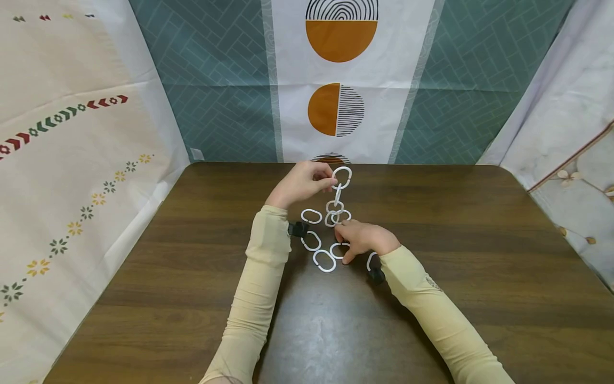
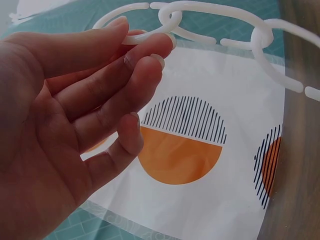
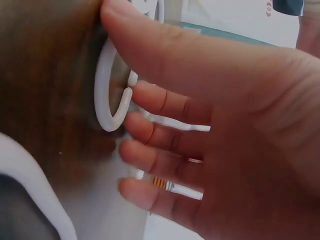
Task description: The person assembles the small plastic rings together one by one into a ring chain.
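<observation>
My left hand (image 1: 307,181) pinches the top link of a white plastic chain (image 2: 220,10) between thumb and fingertips, lifting that end above the table. The chain's lower links (image 1: 334,207) hang down toward the table below it. My right hand (image 1: 366,238) is low over the table, thumb and fingers spread about a loose white C-shaped link (image 3: 102,85). In the right wrist view the fingertips are at the link's gap, and the thumb hides part of it. A firm grip on it is not visible.
More loose white links lie on the brown wooden table (image 1: 192,298): one (image 1: 312,216) near the left wrist, two (image 1: 324,261) nearer me, and one (image 1: 369,261) partly behind the right wrist camera. Patterned cloths (image 1: 216,80) hang behind and at both sides.
</observation>
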### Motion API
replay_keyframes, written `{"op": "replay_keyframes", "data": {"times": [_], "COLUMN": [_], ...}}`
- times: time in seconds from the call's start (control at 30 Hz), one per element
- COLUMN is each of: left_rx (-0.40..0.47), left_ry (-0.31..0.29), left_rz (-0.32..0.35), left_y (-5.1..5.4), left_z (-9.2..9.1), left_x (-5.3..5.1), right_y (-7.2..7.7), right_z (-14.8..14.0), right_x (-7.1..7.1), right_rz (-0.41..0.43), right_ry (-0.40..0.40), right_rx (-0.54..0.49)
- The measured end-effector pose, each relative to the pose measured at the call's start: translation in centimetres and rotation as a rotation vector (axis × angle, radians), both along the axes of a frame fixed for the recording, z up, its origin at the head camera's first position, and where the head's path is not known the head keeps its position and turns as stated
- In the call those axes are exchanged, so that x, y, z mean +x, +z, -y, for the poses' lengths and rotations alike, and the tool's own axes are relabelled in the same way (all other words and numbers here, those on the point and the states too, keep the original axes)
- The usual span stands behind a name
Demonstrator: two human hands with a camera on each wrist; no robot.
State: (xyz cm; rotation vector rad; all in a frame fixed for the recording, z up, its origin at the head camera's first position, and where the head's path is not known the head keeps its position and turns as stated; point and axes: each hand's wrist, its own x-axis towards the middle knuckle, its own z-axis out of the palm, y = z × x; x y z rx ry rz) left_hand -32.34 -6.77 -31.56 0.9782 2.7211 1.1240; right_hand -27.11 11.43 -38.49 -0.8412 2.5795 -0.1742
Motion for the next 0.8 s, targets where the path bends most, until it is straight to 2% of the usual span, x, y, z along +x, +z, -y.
{"op": "replay_keyframes", "data": {"times": [0.23, 0.4, 0.53, 0.67, 0.8], "left_rx": [-0.013, -0.027, -0.042, -0.052, -0.059], "left_ry": [-0.012, -0.013, -0.013, -0.017, -0.017], "left_rz": [-0.015, -0.007, 0.008, 0.007, 0.002], "left_y": [-0.2, -0.3, -0.4, -0.4, -0.5], "left_z": [-0.3, -0.4, -0.5, -0.7, -0.7], "left_x": [-0.3, -0.2, -0.2, -0.2, -0.2], "right_y": [-0.2, -0.2, 0.3, 1.1, 1.9], "right_z": [-0.3, -0.8, -1.5, -2.2, -3.0], "right_x": [-0.3, -0.5, -0.7, -0.8, -0.9], "right_rz": [0.004, 0.093, 0.153, 0.121, 0.119], "right_ry": [0.063, 0.096, 0.171, 0.226, 0.207], "right_rx": [-0.051, -0.141, -0.193, -0.234, -0.284]}}
